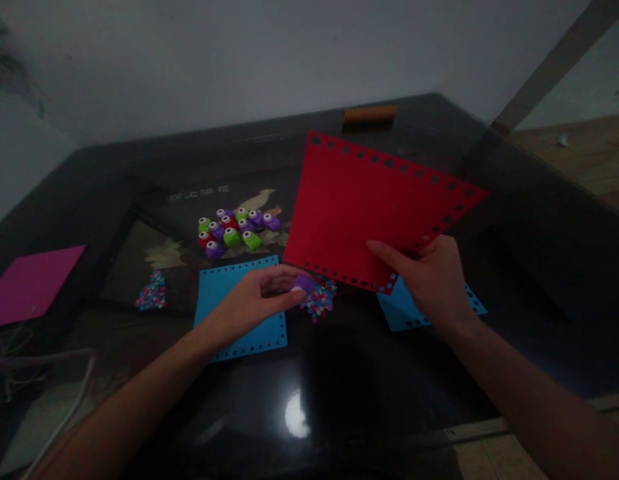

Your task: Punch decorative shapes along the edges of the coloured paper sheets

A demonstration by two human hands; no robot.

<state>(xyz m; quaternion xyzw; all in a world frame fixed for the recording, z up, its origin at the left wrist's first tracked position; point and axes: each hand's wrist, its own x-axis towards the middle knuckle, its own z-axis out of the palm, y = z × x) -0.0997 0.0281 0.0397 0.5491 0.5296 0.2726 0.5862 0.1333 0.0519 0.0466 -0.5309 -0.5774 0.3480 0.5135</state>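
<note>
My right hand [434,277] pinches a red sheet of paper [374,207] near its lower right edge, thumb on top, and holds it tilted above the table. Small shaped holes run along the sheet's edges. In my left hand [259,293] is a purple craft punch [302,285], gripped between thumb and fingers close to the sheet's lower left corner. Under the punch lies a pile of coloured paper cut-outs [320,300]. A blue sheet [244,333] with punched edges is beneath my left hand. Another blue punched sheet [402,310] is partly hidden by my right hand.
Several purple, green and red craft punches [232,235] stand grouped on the dark glossy table [369,393]. Farther left are a second cut-out pile [152,291] and a pink sheet [34,283]. A brown cylinder [370,114] lies near the wall, and a white cable [74,407] at lower left.
</note>
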